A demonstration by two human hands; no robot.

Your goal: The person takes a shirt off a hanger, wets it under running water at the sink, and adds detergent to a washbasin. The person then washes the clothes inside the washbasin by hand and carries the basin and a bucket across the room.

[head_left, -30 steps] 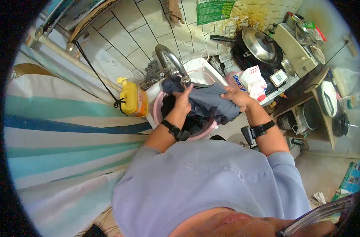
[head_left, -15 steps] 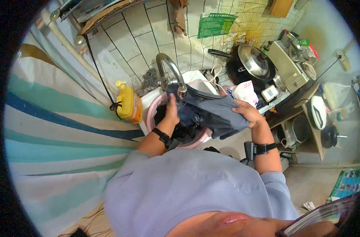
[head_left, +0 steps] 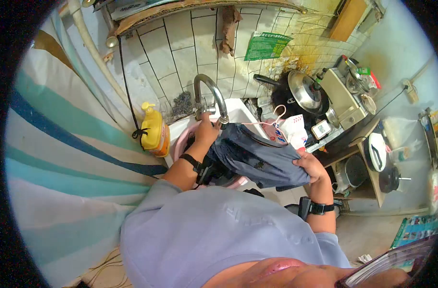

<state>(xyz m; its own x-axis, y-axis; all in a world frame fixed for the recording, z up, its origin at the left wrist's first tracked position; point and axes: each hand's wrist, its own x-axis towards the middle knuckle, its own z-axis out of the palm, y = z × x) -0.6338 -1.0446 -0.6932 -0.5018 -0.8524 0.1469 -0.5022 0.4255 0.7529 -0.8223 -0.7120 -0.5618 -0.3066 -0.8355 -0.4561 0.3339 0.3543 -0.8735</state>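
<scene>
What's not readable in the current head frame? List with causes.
All head view:
- Pink basin contents: mostly hidden by the grey cloth and left forearm; visible part too dark.
- Left hand: grip or mere touch at the tap unclear, fingers too small.
- Right hand: some fingers hidden behind the cloth.
- Pan contents: covered by the lid.
- Green sheet: print too small.

Light is bright on the wall above my faucet [head_left: 210, 93]; glare shines on its metal. Around it, far edges bend into black.
</scene>
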